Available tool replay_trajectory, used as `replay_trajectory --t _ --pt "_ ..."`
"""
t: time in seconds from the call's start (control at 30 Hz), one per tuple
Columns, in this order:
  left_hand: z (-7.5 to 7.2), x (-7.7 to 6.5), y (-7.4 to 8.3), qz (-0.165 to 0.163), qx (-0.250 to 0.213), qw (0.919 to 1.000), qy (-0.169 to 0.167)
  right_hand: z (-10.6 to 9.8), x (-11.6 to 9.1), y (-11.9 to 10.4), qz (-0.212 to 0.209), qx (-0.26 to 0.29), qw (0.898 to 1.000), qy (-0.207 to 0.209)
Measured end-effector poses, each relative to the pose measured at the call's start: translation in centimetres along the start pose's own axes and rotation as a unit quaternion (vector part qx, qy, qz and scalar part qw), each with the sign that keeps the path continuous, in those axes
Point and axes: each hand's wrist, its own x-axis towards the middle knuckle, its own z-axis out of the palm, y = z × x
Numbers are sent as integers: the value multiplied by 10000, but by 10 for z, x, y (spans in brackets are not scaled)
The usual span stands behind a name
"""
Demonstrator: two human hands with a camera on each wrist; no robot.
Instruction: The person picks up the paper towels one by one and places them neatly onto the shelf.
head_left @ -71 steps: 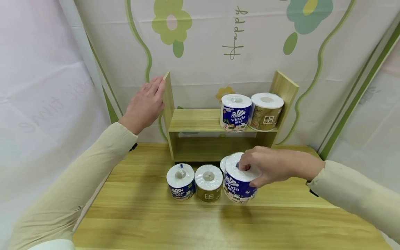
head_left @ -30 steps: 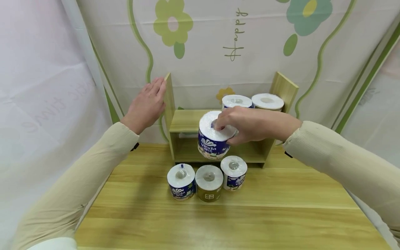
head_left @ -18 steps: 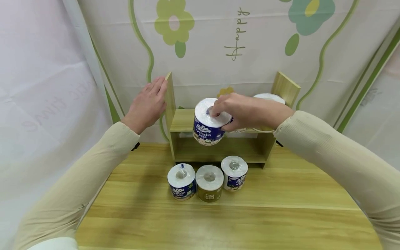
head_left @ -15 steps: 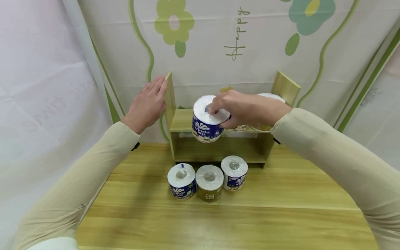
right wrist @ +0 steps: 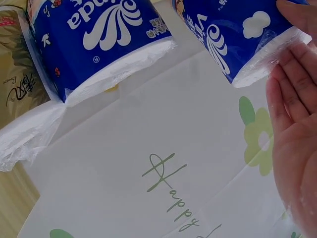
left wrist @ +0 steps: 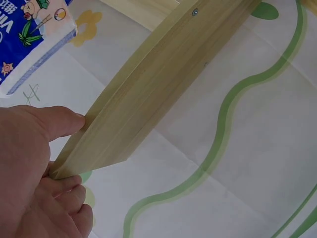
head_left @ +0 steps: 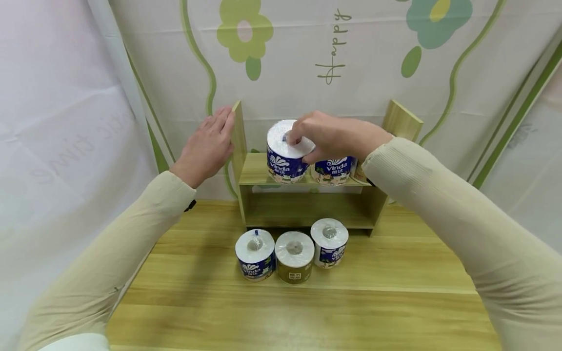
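My right hand pinches a blue Vinda toilet roll by its top, fingertips at the core hole and thumb against the side. The roll is upright over the left half of the wooden shelf's upper board; I cannot tell whether its base touches. My left hand holds the top of the shelf's left side panel, with thumb and fingers on opposite faces in the left wrist view. Right of the held roll stand another blue roll and a gold roll, partly hidden by my right arm in the head view.
On the wooden table before the shelf stand a blue roll, a gold roll and another blue roll, set slightly back. The lower compartment lies between them and the upper board. A flower-printed cloth hangs behind.
My right hand has lifted the blue roll from the table's right side, carried it left and up, and brought it over the upper board. The left hand stays on the panel.
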Motion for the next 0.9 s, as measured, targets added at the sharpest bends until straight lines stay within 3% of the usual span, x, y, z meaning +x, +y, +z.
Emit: replay_trajectory --t 0.9 --pt "-1 -1 3 14 -43 9999 114 18 12 24 802 32 9957 -469"
